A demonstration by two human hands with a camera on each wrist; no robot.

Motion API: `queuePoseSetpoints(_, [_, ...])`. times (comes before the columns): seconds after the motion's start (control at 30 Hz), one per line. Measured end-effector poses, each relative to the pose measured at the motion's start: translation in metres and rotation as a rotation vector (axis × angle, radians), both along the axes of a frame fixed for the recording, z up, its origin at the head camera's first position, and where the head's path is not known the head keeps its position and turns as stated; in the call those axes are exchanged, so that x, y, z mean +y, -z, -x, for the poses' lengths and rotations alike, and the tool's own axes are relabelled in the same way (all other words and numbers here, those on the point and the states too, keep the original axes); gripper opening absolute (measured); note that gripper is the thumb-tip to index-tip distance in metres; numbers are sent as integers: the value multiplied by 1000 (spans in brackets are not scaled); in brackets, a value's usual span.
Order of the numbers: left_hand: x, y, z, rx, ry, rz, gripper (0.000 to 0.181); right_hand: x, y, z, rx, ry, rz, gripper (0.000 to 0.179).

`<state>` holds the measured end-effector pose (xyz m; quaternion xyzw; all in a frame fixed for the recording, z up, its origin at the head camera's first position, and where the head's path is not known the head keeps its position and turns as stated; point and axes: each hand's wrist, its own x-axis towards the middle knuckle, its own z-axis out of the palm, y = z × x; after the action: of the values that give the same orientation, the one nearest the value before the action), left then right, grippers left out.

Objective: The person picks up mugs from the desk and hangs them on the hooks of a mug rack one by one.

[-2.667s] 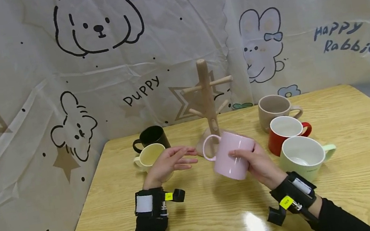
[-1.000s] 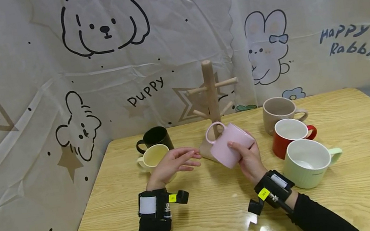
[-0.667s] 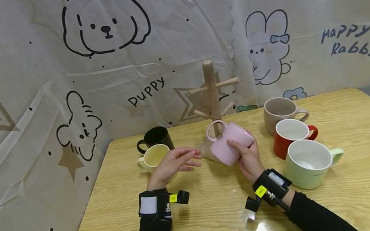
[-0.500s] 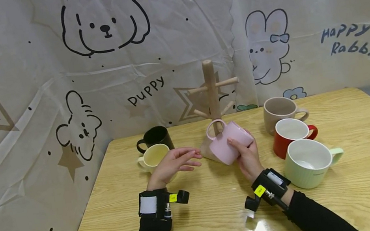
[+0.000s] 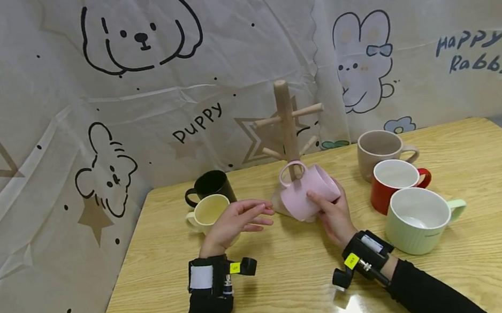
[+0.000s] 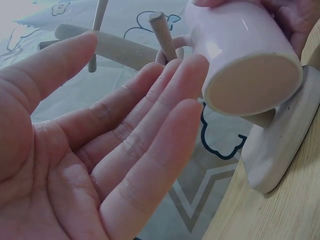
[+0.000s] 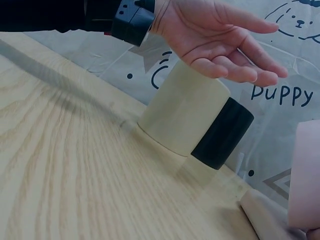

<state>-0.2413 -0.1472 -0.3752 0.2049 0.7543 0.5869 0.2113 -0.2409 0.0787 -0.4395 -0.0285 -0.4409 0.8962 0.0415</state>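
Note:
My right hand [image 5: 335, 215] grips a pink mug [image 5: 297, 199] by its body, thumb on the near side. The mug is tilted in front of a wooden mug tree [image 5: 286, 119], handle upward. A low front peg of the tree shows within the handle loop in the head view; in the left wrist view that peg [image 6: 164, 34] crosses the handle [image 6: 183, 42]. My left hand [image 5: 238, 223] is held out with fingers extended and holds nothing, its fingertips near the tree's base [image 6: 280, 145]. Behind it stands a pale yellow mug [image 5: 210, 210], partly hidden by the hand.
A black mug [image 5: 214, 186] stands behind the yellow one at the left. On the right are a taupe mug [image 5: 377, 151], a red mug [image 5: 391, 184] with a white inside, and a light green mug [image 5: 415, 229]. A printed cloth [image 5: 222, 31] hangs behind the wooden table [image 5: 282, 303].
My right hand has carried the pink mug left and toward the mug tree, tilting it further so that its handle now overlaps the lower post. The left hand has hardly moved.

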Motion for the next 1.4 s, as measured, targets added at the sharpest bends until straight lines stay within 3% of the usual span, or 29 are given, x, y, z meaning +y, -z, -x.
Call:
queuePoseSetpoints(0.67, [1, 1, 0, -13, -4, 4, 46, -1, 5, 1, -42, -24, 17, 69])
queuePoseSetpoints(1.03, [2, 1, 1, -8, -3, 7, 48, -2, 7, -1, -13, -4, -2, 69])
queuePoseSetpoints(1.27, [2, 2, 1, -12, -4, 15, 50, 0, 6, -1, -74, 3, 15, 77])
queuePoseSetpoints(1.4, [2, 2, 1, -13, -2, 17, 51, 1, 6, -1, -67, 1, 16, 80])
